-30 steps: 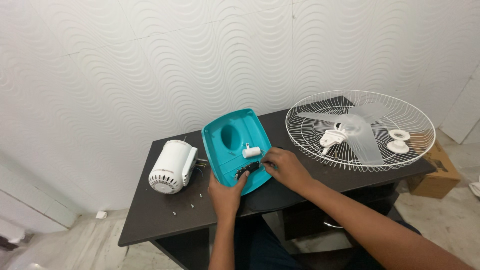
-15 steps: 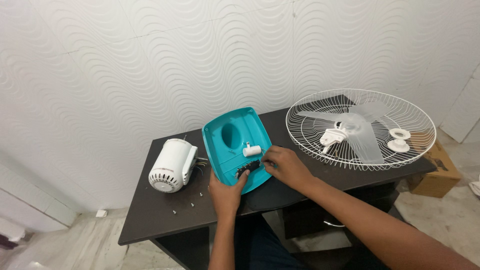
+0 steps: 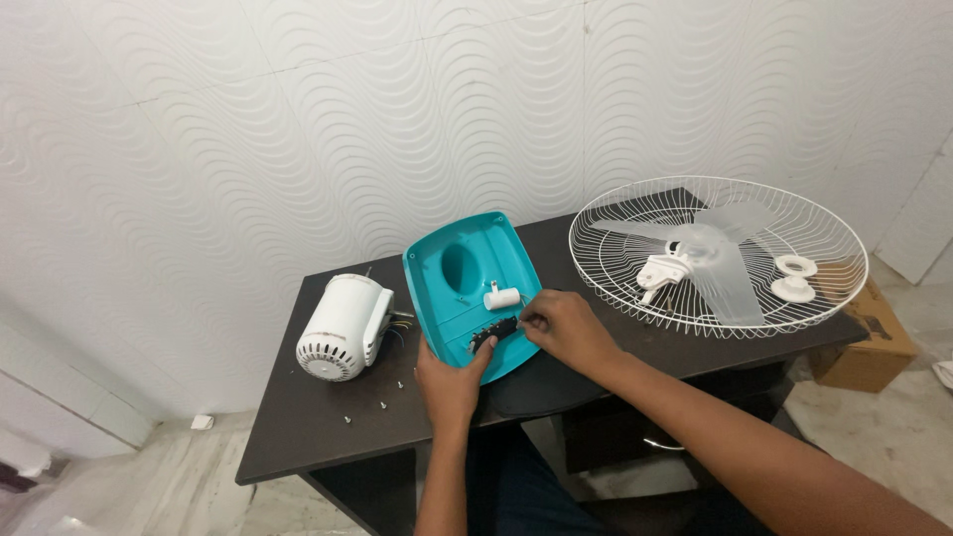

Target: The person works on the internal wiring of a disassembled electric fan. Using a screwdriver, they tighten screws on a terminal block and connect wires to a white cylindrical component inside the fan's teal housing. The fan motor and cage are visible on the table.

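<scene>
Both hands on the glossy teal plastic housing

Left hand point(image 3: 449, 382) grips the teal housing's point(image 3: 467, 288) near edge on the dark matte table point(image 3: 298, 437); right hand point(image 3: 561, 326) pinches a small black part point(image 3: 493, 333) inside it. Ribbed white motor point(image 3: 342, 326) sits left, round wire grille point(image 3: 717, 254) farther right.

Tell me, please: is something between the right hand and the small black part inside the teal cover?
Nothing visible. The right hand already has its fingertips at the black part in the teal cover. The left hand steadies the cover's near edge, to one side.
</scene>
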